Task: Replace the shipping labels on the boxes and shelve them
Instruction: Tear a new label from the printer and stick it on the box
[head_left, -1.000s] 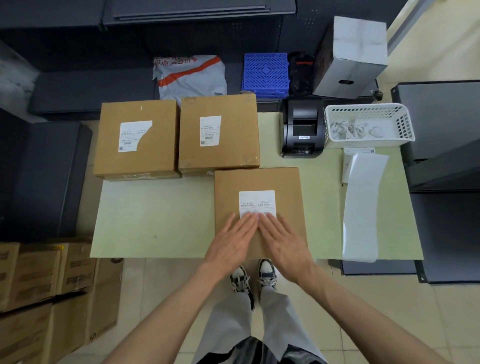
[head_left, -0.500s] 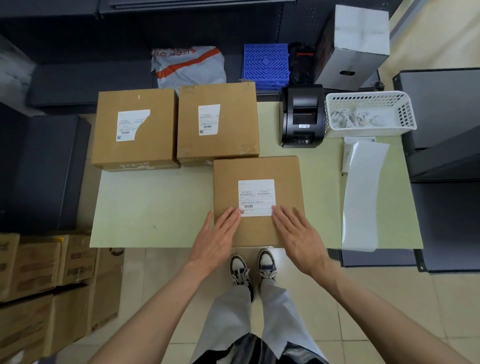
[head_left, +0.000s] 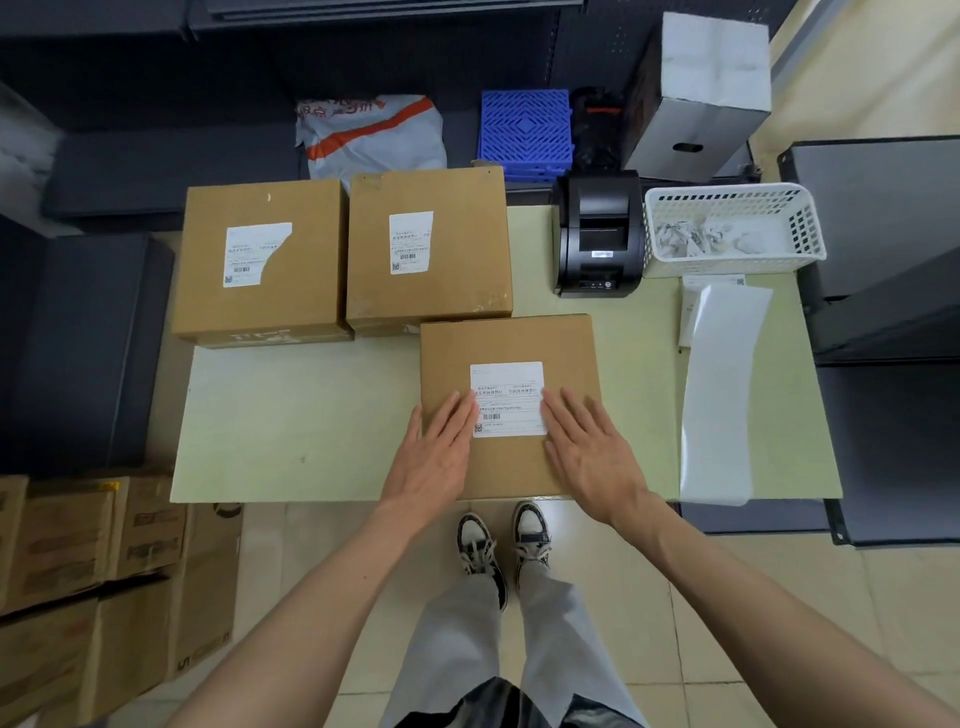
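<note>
Both hands lie flat with straight fingers on the near box (head_left: 511, 467) at the table's (head_left: 311, 426) front edge — left hand (head_left: 434, 457) and right hand (head_left: 592, 452) flanking its white label (head_left: 508, 397). Print's too small to read — barcode and QR only. Two more labelled boxes (head_left: 426, 244) sit behind, beside a black printer (head_left: 597, 234).

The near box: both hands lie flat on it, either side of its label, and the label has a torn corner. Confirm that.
Not quite. In the head view the near box carries a whole label; the torn label is on the far left box. The left hand and the right hand do lie flat beside it.
</note>
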